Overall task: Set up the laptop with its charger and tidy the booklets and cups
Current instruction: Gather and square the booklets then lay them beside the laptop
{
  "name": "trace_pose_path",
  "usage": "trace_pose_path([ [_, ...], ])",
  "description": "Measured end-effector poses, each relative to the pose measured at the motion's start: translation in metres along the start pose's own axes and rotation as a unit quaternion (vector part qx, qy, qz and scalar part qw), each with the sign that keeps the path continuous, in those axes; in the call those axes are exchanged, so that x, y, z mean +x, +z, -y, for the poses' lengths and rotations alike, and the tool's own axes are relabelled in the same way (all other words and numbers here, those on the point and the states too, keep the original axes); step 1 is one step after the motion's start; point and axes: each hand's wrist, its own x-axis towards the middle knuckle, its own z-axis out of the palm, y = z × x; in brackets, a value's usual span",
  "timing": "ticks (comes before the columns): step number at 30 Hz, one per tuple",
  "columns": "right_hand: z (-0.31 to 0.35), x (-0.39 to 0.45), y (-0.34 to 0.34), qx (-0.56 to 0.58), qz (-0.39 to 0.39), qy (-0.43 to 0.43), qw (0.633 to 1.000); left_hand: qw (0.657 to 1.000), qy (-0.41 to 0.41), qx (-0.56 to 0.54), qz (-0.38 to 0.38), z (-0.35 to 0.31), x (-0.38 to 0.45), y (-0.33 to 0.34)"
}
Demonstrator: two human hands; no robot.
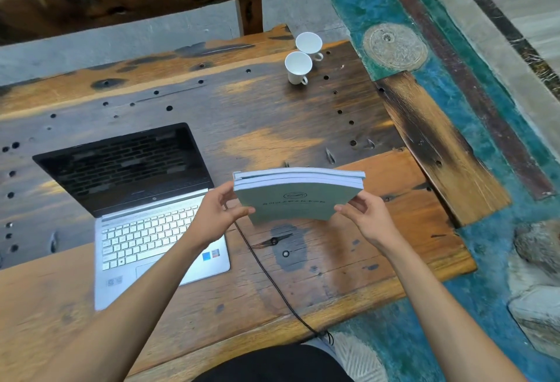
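Gripping booklets [298, 192]: left hand [216, 215], right hand [368, 218]; cups [298, 66] empty.

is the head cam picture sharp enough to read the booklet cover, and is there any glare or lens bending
Head view: the cover print on the pale green booklets held by the left hand and right hand is too soft to read; the open silver laptop's dark screen mirrors a brick wall; bright sheen patches lie on the worn wooden table; wide-angle bending curves the table edges.

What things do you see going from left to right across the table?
Laptop → left hand → booklets → right hand. The cups and the cable are left out, since they overlap that span.
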Motion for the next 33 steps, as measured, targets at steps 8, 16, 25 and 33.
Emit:
trace_pose_path([
  [8, -0.003, 0.008, 0.000, -0.037, 0.000, 0.008, 0.999, 0.998, -0.030, -0.001, -0.049, 0.018, 0.007, 0.011],
  [16, 0.016, 0.047, -0.028, -0.014, -0.030, 0.058, 0.998, 0.986, -0.102, -0.111, -0.066, 0.001, 0.038, 0.024],
  [25, -0.040, 0.106, -0.018, -0.040, -0.013, 0.237, 0.971, 0.931, -0.302, -0.186, -0.087, 0.057, 0.058, 0.076],
  [33, -0.076, 0.110, -0.019, -0.040, -0.004, 0.281, 0.959, 0.936, -0.313, -0.124, -0.101, 0.081, 0.060, 0.087],
])
